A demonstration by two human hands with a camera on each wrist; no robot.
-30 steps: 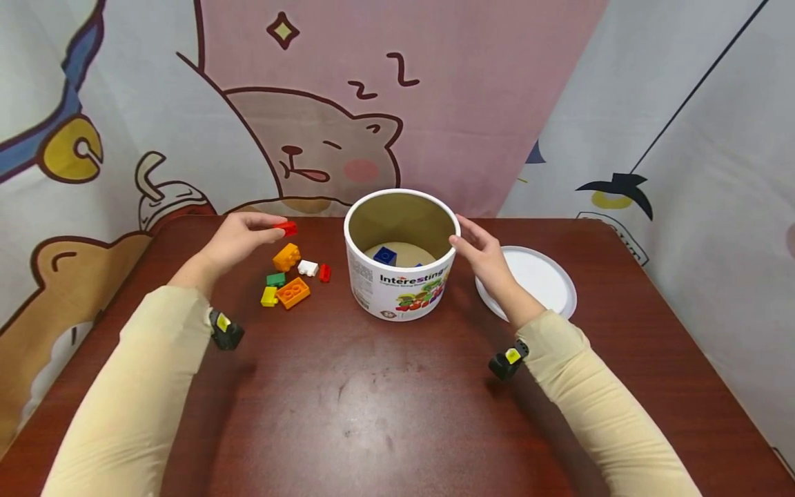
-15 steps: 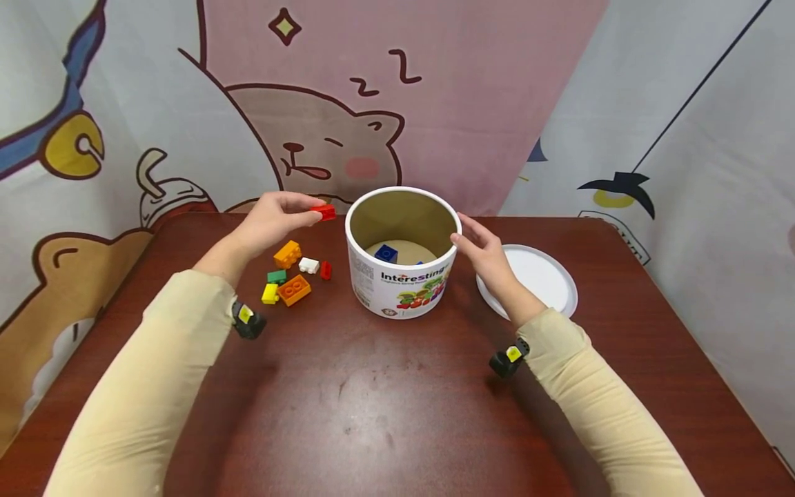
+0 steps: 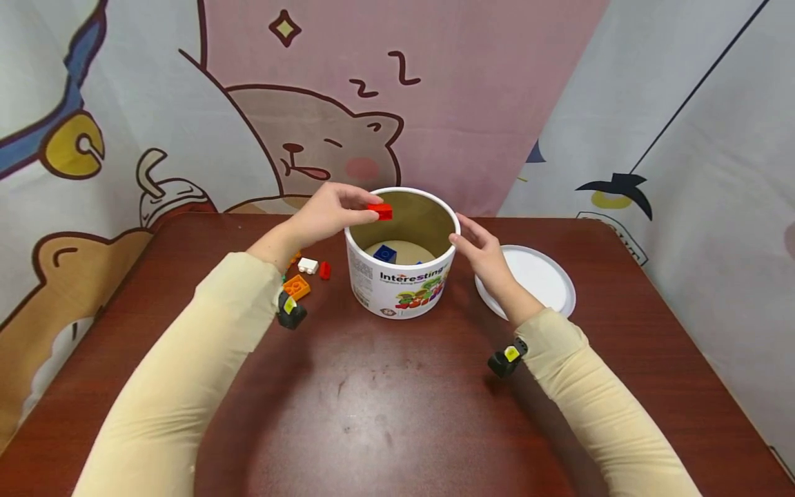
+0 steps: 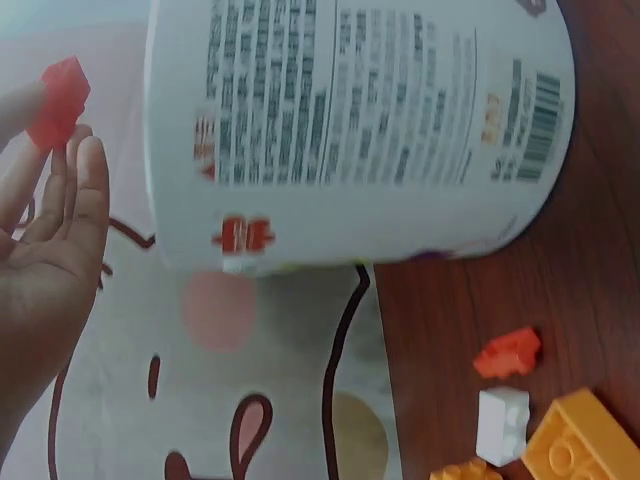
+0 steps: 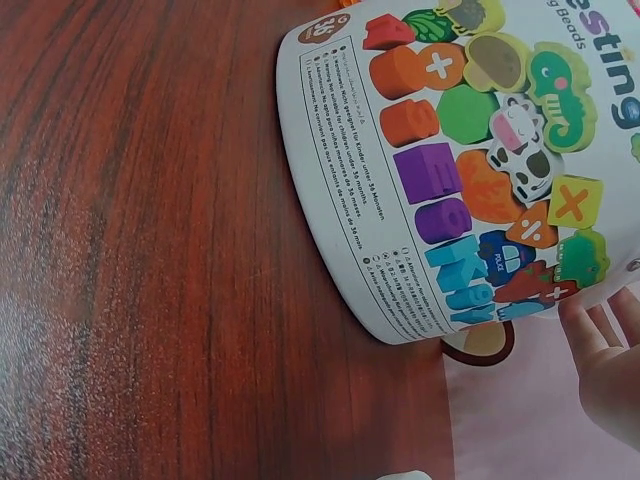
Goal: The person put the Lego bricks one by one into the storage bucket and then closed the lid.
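My left hand (image 3: pixel 329 212) pinches a red toy brick (image 3: pixel 381 211) between thumb and fingertips, over the left part of the round white bucket (image 3: pixel 366 279). In the left wrist view the red brick (image 4: pixel 62 100) shows beyond the bucket's rim. A blue brick (image 3: pixel 385 255) lies on the bucket floor, with a bit of another blue piece half hidden by the front wall. At the right side of the rim my right hand (image 3: pixel 486 261) grips the bucket, thumb near the rim's edge; in the right wrist view its fingers (image 5: pixel 590 335) meet the printed wall.
Left of the bucket lie a white brick (image 3: pixel 307 266), a small red brick (image 3: pixel 325 270) and an orange brick (image 3: pixel 297 287); my left forearm partly covers other pieces there. A white round lid (image 3: pixel 540 279) lies on the brown table (image 3: pixel 385 386) at right. A printed cloth hangs behind.
My left hand has carried the red brick rightward from above the loose bricks to over the bucket's opening. The right hand and the bucket have stayed in place.
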